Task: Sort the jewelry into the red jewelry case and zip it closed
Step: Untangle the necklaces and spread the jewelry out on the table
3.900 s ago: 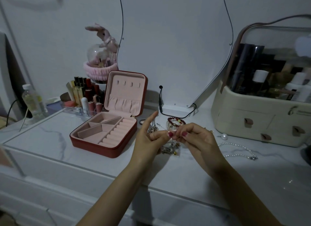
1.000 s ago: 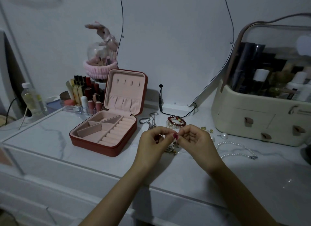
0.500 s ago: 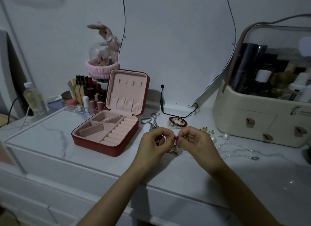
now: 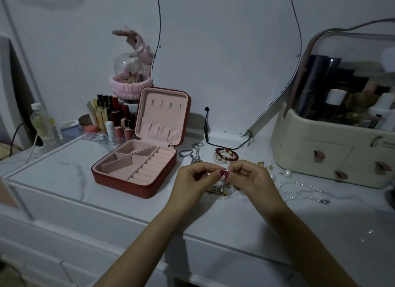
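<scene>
Pinching a small clasp (image 4: 227,171) (too tiny to identify), left grip (image 4: 192,179) and right grip (image 4: 252,177) are curled; red jewelry case (image 4: 136,169) lies open at nine o'clock

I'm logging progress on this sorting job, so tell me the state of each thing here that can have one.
red jewelry case: lid open, unzipped, compartments empty
left hand: pinching a small piece
right hand: pinching the same small piece
small piece: held above the table; too small to identify
red bead bracelet: on the table, unsorted
pearl necklace: on the table, unsorted
silver chain: on the table, unsorted
</scene>
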